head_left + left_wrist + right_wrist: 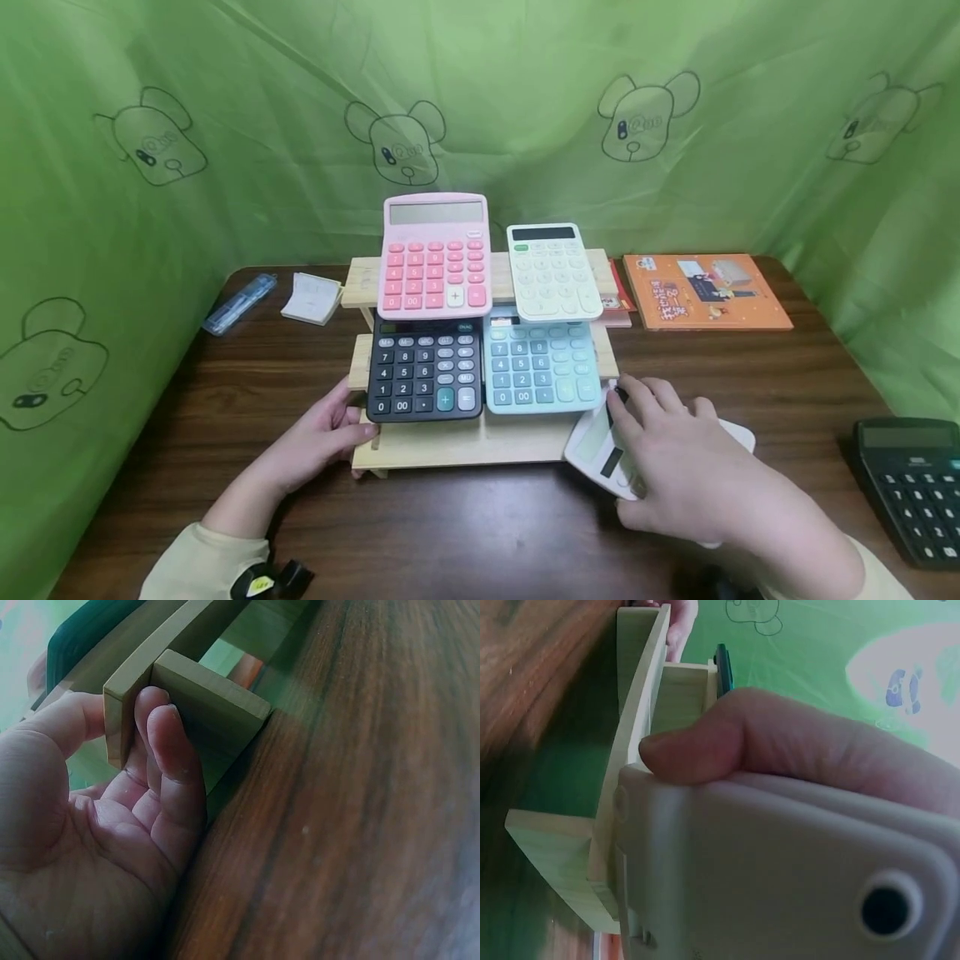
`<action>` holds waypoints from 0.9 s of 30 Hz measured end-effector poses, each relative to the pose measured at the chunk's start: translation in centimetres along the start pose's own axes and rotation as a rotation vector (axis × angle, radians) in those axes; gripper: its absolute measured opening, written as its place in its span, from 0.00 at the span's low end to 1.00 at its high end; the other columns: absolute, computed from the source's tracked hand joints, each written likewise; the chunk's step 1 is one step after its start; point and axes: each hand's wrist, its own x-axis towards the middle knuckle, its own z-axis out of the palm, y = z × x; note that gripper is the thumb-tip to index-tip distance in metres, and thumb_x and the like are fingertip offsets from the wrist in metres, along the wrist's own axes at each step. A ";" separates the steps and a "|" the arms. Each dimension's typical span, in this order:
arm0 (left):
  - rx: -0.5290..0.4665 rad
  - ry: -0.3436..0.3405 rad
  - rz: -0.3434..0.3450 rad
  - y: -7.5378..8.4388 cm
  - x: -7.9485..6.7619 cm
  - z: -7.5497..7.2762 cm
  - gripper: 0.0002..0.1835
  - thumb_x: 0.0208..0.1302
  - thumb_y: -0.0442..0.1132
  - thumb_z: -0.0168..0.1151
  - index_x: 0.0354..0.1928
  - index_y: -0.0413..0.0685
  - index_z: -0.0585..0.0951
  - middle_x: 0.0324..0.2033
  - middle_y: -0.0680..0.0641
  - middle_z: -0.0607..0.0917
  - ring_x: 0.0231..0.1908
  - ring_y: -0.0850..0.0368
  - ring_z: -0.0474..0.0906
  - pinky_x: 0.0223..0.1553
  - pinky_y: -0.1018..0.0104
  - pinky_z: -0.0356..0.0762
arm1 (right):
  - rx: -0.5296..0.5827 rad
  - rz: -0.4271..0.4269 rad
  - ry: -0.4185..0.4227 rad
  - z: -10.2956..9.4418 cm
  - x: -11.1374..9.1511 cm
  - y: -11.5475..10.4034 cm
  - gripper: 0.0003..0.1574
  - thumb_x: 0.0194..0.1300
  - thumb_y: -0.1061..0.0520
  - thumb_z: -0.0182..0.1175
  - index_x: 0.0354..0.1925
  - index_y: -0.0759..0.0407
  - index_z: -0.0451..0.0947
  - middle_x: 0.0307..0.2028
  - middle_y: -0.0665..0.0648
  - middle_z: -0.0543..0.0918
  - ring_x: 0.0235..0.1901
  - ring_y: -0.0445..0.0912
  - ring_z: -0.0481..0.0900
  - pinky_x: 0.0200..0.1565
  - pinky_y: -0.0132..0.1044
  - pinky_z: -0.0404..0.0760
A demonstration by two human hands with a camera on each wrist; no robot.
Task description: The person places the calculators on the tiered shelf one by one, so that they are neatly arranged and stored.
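A stepped wooden rack stands in the middle of the table. On its top tier lean a pink calculator and a small white calculator; below them are a black calculator and a light blue one. My left hand pinches the left end of the lowest board, thumb above and fingers beneath. At the rack's lower right end, my right hand grips another white calculator, tilted and partly covered by the hand. Its back fills much of the right wrist view.
Right of the rack lies an orange book; a black calculator sits at the right table edge. A white notepad and a clear blue packet lie back left. Green fabric encloses the table's back and sides.
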 end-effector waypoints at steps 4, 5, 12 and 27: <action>0.002 -0.004 -0.012 0.0 0.0 0.1 0.38 0.70 0.34 0.56 0.75 0.60 0.48 0.35 0.31 0.82 0.22 0.40 0.81 0.19 0.45 0.80 | -0.011 -0.019 -0.007 0.2 0.0 -0.3 0.64 0.37 0.30 0.66 0.67 0.63 0.67 0.66 0.61 0.64 0.63 0.56 0.59 0.39 0.59 0.71; 0.006 -0.004 -0.011 0.0 0.0 0.1 0.38 0.71 0.34 0.56 0.75 0.61 0.49 0.35 0.31 0.82 0.22 0.40 0.81 0.19 0.45 0.80 | -0.015 -0.028 -0.002 0.2 0.0 -0.3 0.63 0.37 0.30 0.66 0.66 0.63 0.68 0.66 0.60 0.65 0.63 0.56 0.60 0.38 0.58 0.71; -0.007 -0.014 0.009 0.1 0.0 -0.1 0.39 0.71 0.32 0.55 0.75 0.61 0.48 0.35 0.30 0.82 0.23 0.39 0.81 0.18 0.45 0.79 | 0.004 -0.117 0.024 0.2 -0.2 -0.8 0.60 0.38 0.30 0.68 0.63 0.63 0.72 0.62 0.58 0.66 0.61 0.54 0.61 0.37 0.56 0.70; 0.002 -0.020 -0.005 0.2 0.0 -0.1 0.38 0.71 0.34 0.54 0.75 0.63 0.47 0.36 0.29 0.82 0.23 0.37 0.81 0.19 0.44 0.79 | 0.001 -0.107 0.160 1.4 -0.8 -2.9 0.60 0.38 0.31 0.65 0.64 0.64 0.70 0.63 0.59 0.66 0.64 0.57 0.59 0.41 0.60 0.71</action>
